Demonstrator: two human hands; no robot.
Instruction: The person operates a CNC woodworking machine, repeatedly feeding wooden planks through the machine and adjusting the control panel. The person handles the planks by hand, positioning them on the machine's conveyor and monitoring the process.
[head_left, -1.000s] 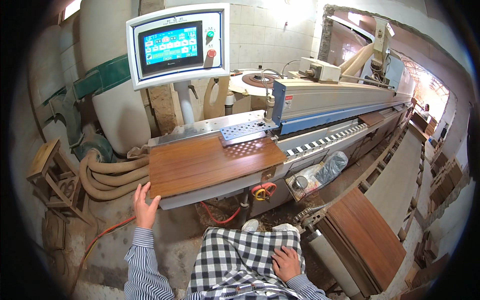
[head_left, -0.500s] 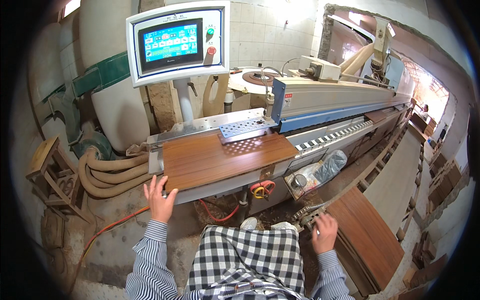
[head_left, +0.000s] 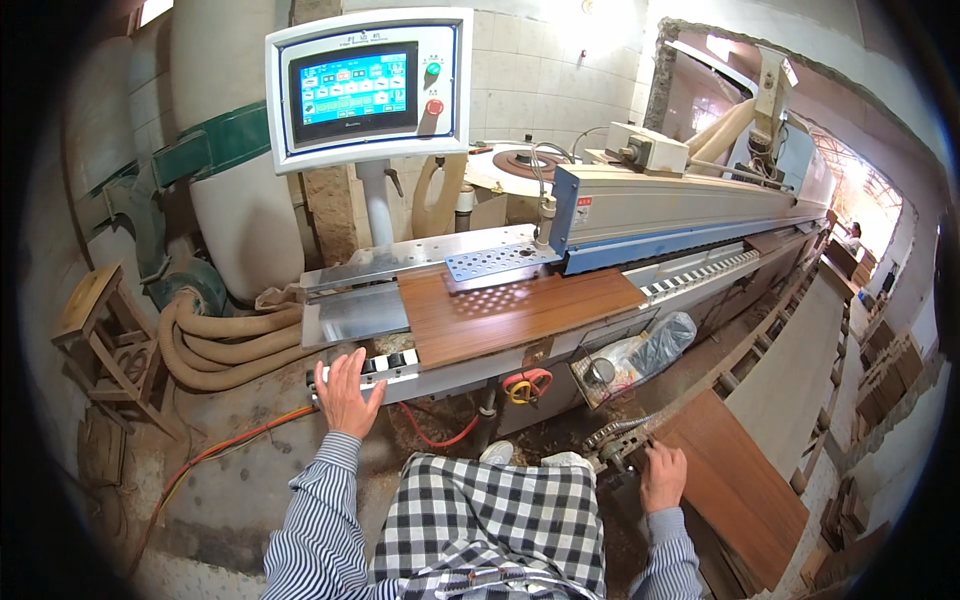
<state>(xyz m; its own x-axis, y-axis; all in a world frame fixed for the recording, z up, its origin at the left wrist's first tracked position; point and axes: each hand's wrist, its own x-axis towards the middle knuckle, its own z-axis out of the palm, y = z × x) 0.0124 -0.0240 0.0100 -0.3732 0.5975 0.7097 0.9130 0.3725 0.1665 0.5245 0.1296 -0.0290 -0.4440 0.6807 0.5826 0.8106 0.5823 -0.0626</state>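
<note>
– Where does your brown board (head_left: 520,310) lie?
– Twelve o'clock, flat across the machine's surface (head_left: 355,315), which presumably bears its weight.
– Your hands?
– Left hand (head_left: 347,392), eleven o'clock: spread beside the rollers (head_left: 405,358), apart from the board. Right hand (head_left: 662,477), two o'clock: bent at the stacked board (head_left: 735,490), whose edge presumably offers a hold; pinching cannot be told.

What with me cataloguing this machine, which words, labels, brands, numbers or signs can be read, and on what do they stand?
I don't copy printed words, but they stand here:
Panel: a heading above the screen.
Screen: tiny writing, too small to read.
Green button and red button: tiny marks above each, too small to read.
Beam: red-and-white label, too small to read.
</note>
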